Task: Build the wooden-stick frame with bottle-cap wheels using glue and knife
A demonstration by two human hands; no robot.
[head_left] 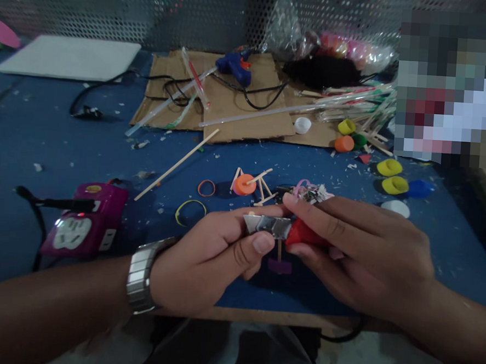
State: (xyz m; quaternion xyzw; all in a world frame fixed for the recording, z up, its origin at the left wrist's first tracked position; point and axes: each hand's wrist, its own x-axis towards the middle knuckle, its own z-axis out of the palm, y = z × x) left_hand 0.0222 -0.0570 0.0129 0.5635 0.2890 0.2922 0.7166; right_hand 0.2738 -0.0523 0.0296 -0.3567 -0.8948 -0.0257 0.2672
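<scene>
My right hand [370, 255] is closed around the red handle of a utility knife [309, 234]. Its metal blade [274, 227] sticks out to the left, across the fingers of my left hand [209, 257]. That hand is closed, the thumb pressed up by the blade's lower edge. A small pale tip shows above the blade at the left fingers; what they pinch is mostly hidden. Below the blade, a thin stick with a purple piece [279, 266] at its end shows between the hands. Just beyond lies an orange bottle cap [245, 184] with short wooden sticks around it.
A purple power strip [86, 219] with a plug stands at left. A long wooden stick [176, 164] and rubber bands [190, 212] lie nearby. Behind are cardboard [246, 130], a blue glue gun [236, 66] and straws [272, 113]. Yellow caps [395, 184] sit at right.
</scene>
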